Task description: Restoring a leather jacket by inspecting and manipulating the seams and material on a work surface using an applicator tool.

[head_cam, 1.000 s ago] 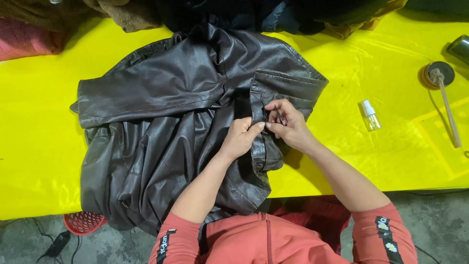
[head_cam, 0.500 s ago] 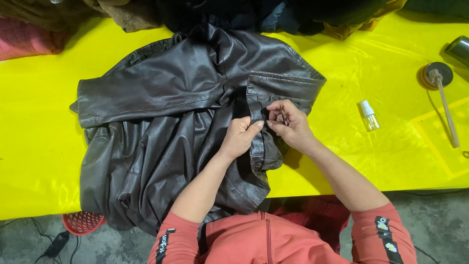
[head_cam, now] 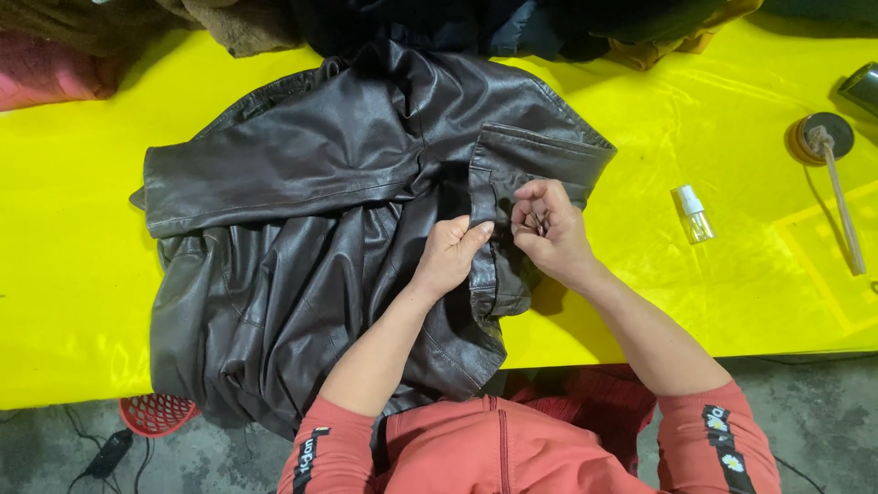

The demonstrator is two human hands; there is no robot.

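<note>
We take the dark brown leather jacket as our landmark: it lies spread on the yellow worktop, its hem hanging over the near edge towards us and its collar end pointing away, towards the heap of dark clothes along the far side. One sleeve lies folded across it, running left to right.

The part we work on is the front edge strip on the jacket's right side. Its long axis runs near to far, from just below our hands up to a folded flap.

Our left hand sits on the jacket side of that strip, its grip clenched on the strip with the thumb pressed against the edge. Our right hand sits on the outer side, fingers curled and pinched close against the same edge; whether it grasps leather or some small thing we cannot tell. Both hands are about equally near, almost touching across the strip.

Right of the jacket, well apart, stands a small clear spray bottle, and farther right a round tin with a stick resting from it.
</note>
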